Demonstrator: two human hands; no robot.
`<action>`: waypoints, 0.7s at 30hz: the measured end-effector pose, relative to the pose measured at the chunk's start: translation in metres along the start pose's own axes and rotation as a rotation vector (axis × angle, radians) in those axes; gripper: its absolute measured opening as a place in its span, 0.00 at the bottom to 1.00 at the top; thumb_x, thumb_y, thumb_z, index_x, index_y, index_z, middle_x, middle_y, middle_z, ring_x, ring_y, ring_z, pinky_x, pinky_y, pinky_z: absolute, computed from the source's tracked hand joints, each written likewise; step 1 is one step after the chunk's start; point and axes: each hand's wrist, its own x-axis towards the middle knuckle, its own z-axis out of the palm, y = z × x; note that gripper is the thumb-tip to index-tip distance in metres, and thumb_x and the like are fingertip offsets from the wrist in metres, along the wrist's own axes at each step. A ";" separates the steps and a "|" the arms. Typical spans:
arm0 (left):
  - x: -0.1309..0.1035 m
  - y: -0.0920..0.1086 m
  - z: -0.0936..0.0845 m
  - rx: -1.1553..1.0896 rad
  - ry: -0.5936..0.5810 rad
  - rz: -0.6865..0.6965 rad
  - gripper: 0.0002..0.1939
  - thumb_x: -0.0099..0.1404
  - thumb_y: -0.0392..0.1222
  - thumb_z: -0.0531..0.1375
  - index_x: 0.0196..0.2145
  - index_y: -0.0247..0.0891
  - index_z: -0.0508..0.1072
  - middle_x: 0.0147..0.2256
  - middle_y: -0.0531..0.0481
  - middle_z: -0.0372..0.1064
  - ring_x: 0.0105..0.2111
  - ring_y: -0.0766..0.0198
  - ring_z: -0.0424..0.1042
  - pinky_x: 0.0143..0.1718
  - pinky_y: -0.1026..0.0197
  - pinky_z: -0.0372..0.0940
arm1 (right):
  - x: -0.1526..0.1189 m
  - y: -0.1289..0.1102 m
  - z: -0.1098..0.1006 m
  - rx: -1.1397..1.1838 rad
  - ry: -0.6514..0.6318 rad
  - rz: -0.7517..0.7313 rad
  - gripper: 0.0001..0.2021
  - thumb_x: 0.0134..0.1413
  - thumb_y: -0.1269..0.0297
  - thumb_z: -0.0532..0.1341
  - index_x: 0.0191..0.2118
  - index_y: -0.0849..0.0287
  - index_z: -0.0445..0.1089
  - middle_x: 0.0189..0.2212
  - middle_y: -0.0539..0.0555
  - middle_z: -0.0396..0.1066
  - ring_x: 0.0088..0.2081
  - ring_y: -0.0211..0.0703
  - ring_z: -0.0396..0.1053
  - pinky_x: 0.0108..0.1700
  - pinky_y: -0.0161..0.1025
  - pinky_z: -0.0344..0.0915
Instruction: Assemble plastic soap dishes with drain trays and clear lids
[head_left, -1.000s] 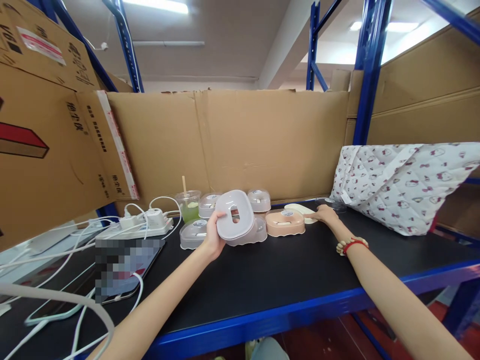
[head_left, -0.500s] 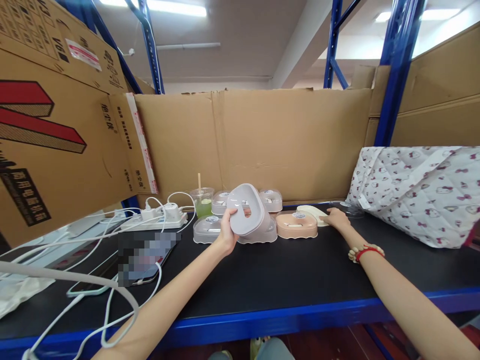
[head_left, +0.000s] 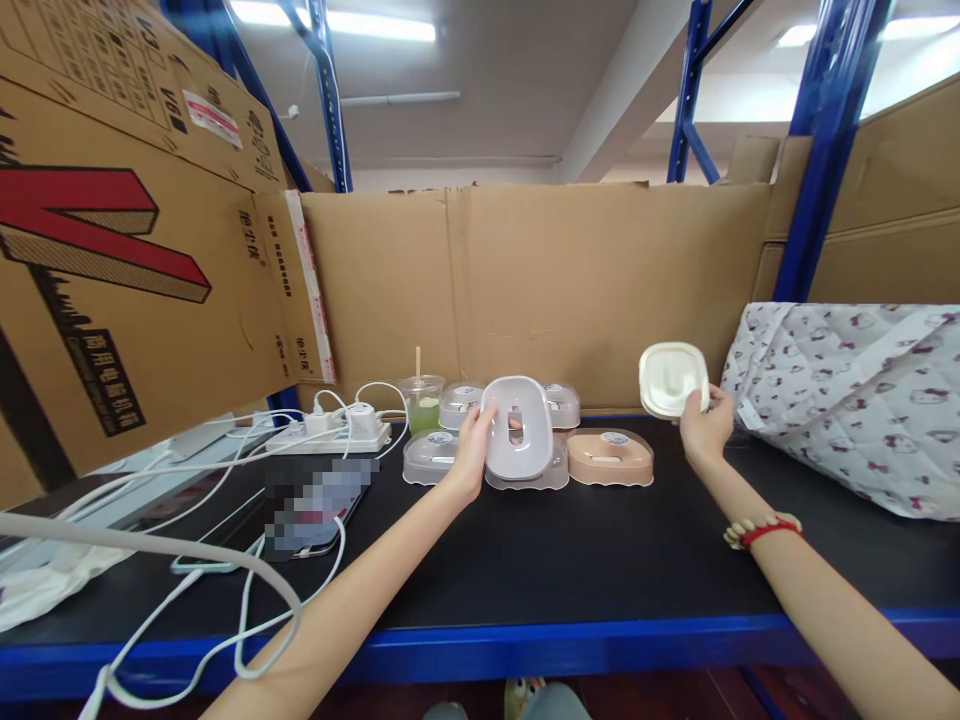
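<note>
Near the middle, my left hand (head_left: 475, 447) grips a pale grey oval cover (head_left: 534, 452) with a slot in it, tilted so that its hollow side faces me. My right hand (head_left: 705, 425) holds up a cream, rounded-square lid (head_left: 673, 375) by its lower right edge, above the shelf. Behind and below the grey cover sit several small clear-covered boxes, partly hidden by it. One grey box (head_left: 429, 460) stands to its left, and a peach box (head_left: 611, 460) to its right.
A cup of green drink (head_left: 425, 412) with a straw stands behind the boxes. Phones, white cables and a power strip (head_left: 330, 437) lie at the left, below a large carton (head_left: 142, 300). A patterned quilted bag (head_left: 855, 400) fills the right side of the black shelf (head_left: 570, 570).
My right hand has lifted the cream lid off the shelf and raised it upright. The grey cover in my left hand has turned to face me more squarely. The view has shifted slightly.
</note>
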 end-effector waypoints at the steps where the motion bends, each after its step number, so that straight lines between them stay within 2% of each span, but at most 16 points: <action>1: 0.001 0.000 0.000 -0.020 0.017 -0.002 0.09 0.66 0.40 0.50 0.37 0.31 0.65 0.29 0.46 0.68 0.20 0.67 0.66 0.25 0.66 0.66 | -0.007 -0.008 0.004 0.190 0.017 -0.017 0.18 0.50 0.62 0.51 0.47 0.65 0.55 0.40 0.64 0.67 0.34 0.48 0.70 0.33 0.46 0.69; 3: 0.003 0.001 -0.002 -0.072 0.051 -0.005 0.11 0.68 0.41 0.49 0.41 0.31 0.66 0.32 0.45 0.69 0.24 0.66 0.69 0.30 0.66 0.67 | -0.026 -0.024 0.013 0.516 -0.026 -0.072 0.20 0.46 0.55 0.54 0.44 0.60 0.52 0.38 0.59 0.67 0.28 0.42 0.68 0.26 0.42 0.68; 4: 0.004 0.001 -0.002 -0.109 0.061 -0.008 0.13 0.69 0.41 0.49 0.44 0.31 0.67 0.33 0.45 0.69 0.27 0.66 0.70 0.33 0.66 0.68 | -0.037 -0.032 0.018 0.592 -0.102 -0.106 0.22 0.43 0.52 0.56 0.42 0.58 0.51 0.36 0.57 0.67 0.26 0.40 0.67 0.23 0.40 0.67; 7: 0.009 0.003 -0.004 -0.241 0.066 -0.016 0.16 0.72 0.43 0.47 0.52 0.33 0.64 0.40 0.45 0.68 0.36 0.65 0.71 0.40 0.66 0.67 | -0.072 -0.058 0.034 0.643 -0.485 -0.170 0.26 0.36 0.46 0.59 0.38 0.56 0.51 0.30 0.52 0.67 0.21 0.37 0.64 0.20 0.36 0.64; 10: 0.014 0.007 -0.007 -0.332 0.094 0.003 0.17 0.73 0.43 0.45 0.54 0.34 0.62 0.46 0.46 0.65 0.43 0.67 0.69 0.42 0.69 0.66 | -0.103 -0.081 0.046 0.601 -0.925 -0.203 0.27 0.37 0.44 0.60 0.39 0.55 0.52 0.25 0.47 0.65 0.18 0.35 0.61 0.19 0.35 0.62; 12: 0.018 0.011 -0.010 -0.344 0.133 0.042 0.16 0.72 0.42 0.46 0.52 0.35 0.64 0.49 0.48 0.64 0.46 0.68 0.67 0.42 0.71 0.66 | -0.117 -0.091 0.052 0.585 -1.067 -0.258 0.26 0.41 0.42 0.58 0.41 0.55 0.55 0.24 0.46 0.65 0.19 0.35 0.61 0.22 0.36 0.63; 13: 0.019 0.012 -0.011 -0.334 0.153 0.060 0.15 0.72 0.42 0.47 0.51 0.36 0.65 0.49 0.49 0.64 0.46 0.68 0.67 0.42 0.71 0.65 | -0.122 -0.094 0.054 0.591 -1.069 -0.299 0.25 0.43 0.42 0.56 0.42 0.56 0.56 0.25 0.47 0.65 0.22 0.36 0.62 0.24 0.36 0.64; 15: 0.019 0.015 -0.013 -0.291 0.184 0.080 0.13 0.71 0.42 0.48 0.48 0.36 0.68 0.47 0.50 0.65 0.45 0.68 0.67 0.41 0.71 0.65 | -0.128 -0.097 0.056 0.620 -0.980 -0.372 0.24 0.48 0.41 0.52 0.40 0.56 0.60 0.28 0.50 0.67 0.30 0.39 0.66 0.33 0.38 0.66; 18: 0.014 0.017 -0.012 -0.192 0.184 0.097 0.11 0.70 0.40 0.51 0.42 0.33 0.70 0.43 0.48 0.67 0.41 0.66 0.69 0.37 0.71 0.65 | -0.132 -0.094 0.054 0.631 -0.910 -0.381 0.26 0.50 0.38 0.46 0.33 0.58 0.64 0.32 0.54 0.69 0.40 0.45 0.66 0.43 0.42 0.64; 21: 0.009 0.014 -0.008 -0.102 0.156 0.148 0.08 0.67 0.38 0.54 0.39 0.31 0.70 0.39 0.47 0.68 0.38 0.67 0.69 0.34 0.72 0.64 | -0.134 -0.088 0.048 0.643 -0.959 -0.332 0.23 0.44 0.43 0.57 0.38 0.58 0.64 0.36 0.54 0.70 0.42 0.47 0.67 0.43 0.42 0.65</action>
